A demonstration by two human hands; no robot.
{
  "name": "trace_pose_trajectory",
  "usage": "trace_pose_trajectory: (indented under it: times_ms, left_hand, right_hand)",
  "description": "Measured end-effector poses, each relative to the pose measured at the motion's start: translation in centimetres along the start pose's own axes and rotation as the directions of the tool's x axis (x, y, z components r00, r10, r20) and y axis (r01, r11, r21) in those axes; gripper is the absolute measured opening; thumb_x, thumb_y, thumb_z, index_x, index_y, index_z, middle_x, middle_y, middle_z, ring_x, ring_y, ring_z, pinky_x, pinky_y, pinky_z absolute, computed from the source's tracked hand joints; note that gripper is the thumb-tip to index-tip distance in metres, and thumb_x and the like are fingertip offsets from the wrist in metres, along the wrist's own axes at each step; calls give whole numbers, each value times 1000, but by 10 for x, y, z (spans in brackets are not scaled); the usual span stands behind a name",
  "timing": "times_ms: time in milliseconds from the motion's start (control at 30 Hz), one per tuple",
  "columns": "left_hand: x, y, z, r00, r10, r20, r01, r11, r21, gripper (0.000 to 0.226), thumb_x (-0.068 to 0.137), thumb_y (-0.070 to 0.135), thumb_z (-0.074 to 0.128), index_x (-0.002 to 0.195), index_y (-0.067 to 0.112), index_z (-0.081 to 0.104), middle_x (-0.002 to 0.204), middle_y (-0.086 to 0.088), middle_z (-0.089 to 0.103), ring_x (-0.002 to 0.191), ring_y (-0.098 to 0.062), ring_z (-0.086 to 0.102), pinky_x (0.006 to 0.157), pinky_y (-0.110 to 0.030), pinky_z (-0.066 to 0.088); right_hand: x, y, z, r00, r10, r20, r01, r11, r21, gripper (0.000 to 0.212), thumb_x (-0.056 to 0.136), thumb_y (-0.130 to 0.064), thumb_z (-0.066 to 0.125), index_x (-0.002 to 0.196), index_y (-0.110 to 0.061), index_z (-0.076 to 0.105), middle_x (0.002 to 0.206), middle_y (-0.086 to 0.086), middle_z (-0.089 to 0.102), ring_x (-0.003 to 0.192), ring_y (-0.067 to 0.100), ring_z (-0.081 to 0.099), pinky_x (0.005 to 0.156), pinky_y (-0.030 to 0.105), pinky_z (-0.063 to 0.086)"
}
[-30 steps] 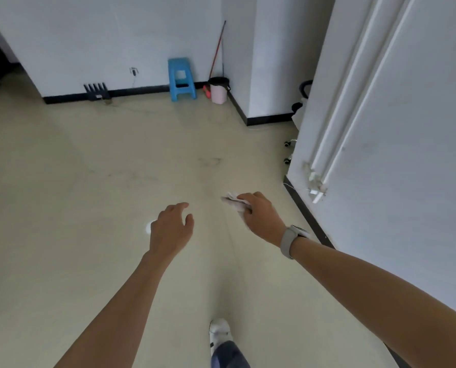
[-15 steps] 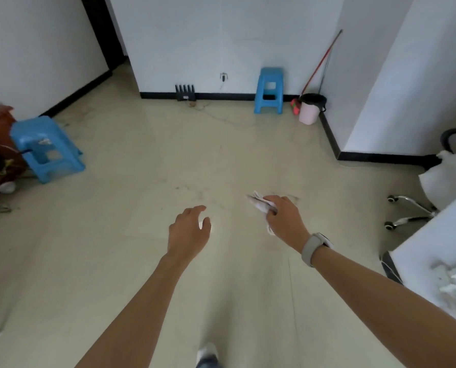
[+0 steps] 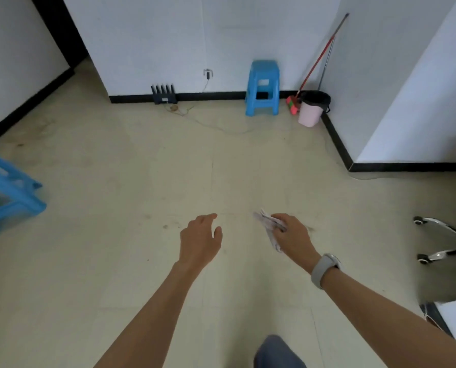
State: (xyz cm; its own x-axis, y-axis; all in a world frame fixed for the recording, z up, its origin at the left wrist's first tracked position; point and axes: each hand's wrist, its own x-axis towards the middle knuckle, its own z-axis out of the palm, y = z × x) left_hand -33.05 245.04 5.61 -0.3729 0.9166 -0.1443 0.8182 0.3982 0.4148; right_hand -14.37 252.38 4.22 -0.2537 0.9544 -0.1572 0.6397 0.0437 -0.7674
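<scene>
A knee in blue-grey trousers (image 3: 277, 351) shows at the bottom edge, and both bare forearms stretch forward above the floor. The left hand (image 3: 199, 240) hangs palm down, its fingers loosely spread and holding nothing. The right hand (image 3: 292, 236), with a grey band watch (image 3: 324, 269) on its wrist, has its fingers curled round a crumpled white wad of paper or cloth (image 3: 268, 225); which of the two cannot be told. The wad is held in the air on the thumb side of that hand, between the two hands and apart from the left one. Its long axis runs from near to far: one end pokes out ahead of the fingers, pointing forward and a little left, and the other trails back under the palm toward the person.

Below lies a pale beige tiled floor (image 3: 115, 181) with faint scuffs and thin joints. A bright blue plastic stool (image 3: 6, 197) stands at the left edge, and the chrome legs and castors of an office chair (image 3: 444, 240) reach in from the right.

Further off, white walls (image 3: 155, 35) with a black skirting board (image 3: 216, 96) close the room. Along the far wall stand a black device with upright antennas (image 3: 163, 94), a second blue plastic stool (image 3: 262, 87), and in the corner a pink bin with a black liner (image 3: 312, 108) beside a red-handled broom (image 3: 317, 62) leaning on the wall.
</scene>
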Motion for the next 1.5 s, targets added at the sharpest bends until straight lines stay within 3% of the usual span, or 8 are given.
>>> trace_pose_trajectory:
  times_ms: [333,533,800,1000,1233,1367,1500]
  left_hand:
    - [318,78,34,990,71,118,-70,997,-15,41,95,29,40,135,21,43,140,-2,46,126,-23,45,103,-35,33]
    - [499,136,9,991,107,87,-109,994,29,40,95,28,39,134,20,44,137,0,49,125,-21,45,104,-35,32]
    - [728,138,16,991,-46,127,46,999,4,39,96,28,39,133,20,45,138,-2,49,123,-22,48,101,-34,35]
    - [937,167,14,983,-73,171,86,994,-71,39,95,27,39,132,18,46,137,-3,49,126,-22,45,104,-37,32]
    - [1170,244,-14,989,35,141,-30,999,-38,38,94,25,43,130,15,49,134,-8,52,122,-27,48,100,-39,37]
    - [1290,303,13,979,98,179,-87,994,-67,37,94,25,43,129,15,50,133,-7,53,122,-26,49,100,-39,37]
    - [1402,353,55,960,60,275,-35,995,-94,37,94,26,42,129,16,49,133,-5,52,123,-24,48,103,-37,37]
  right_hand:
    - [305,20,-41,996,57,-75,-62,996,-64,26,87,-5,52,112,-5,60,108,19,61,101,33,57,82,29,40]
    - [492,-6,-81,997,52,-63,-59,992,-108,25,89,-9,52,112,-7,60,109,17,61,99,31,58,78,26,39]
    - [732,-24,-77,999,41,3,-40,990,-132,28,88,-10,52,114,-8,59,113,15,59,103,30,57,81,29,40]
    - [935,-34,-87,987,154,38,-148,980,-136,27,86,-6,49,110,-9,61,112,19,61,105,33,55,87,35,42]
    - [1139,-61,-153,979,195,-56,-199,976,-84,26,87,-6,49,110,-8,61,109,18,61,103,33,55,86,34,41]
    - [1254,-37,-185,964,256,-78,-259,965,-33,25,89,-7,49,111,-7,60,109,17,61,100,32,56,86,36,43]
    - [1376,-2,-209,949,313,-43,-312,950,18,21,90,-8,49,108,-7,60,104,16,63,95,30,58,84,38,47]
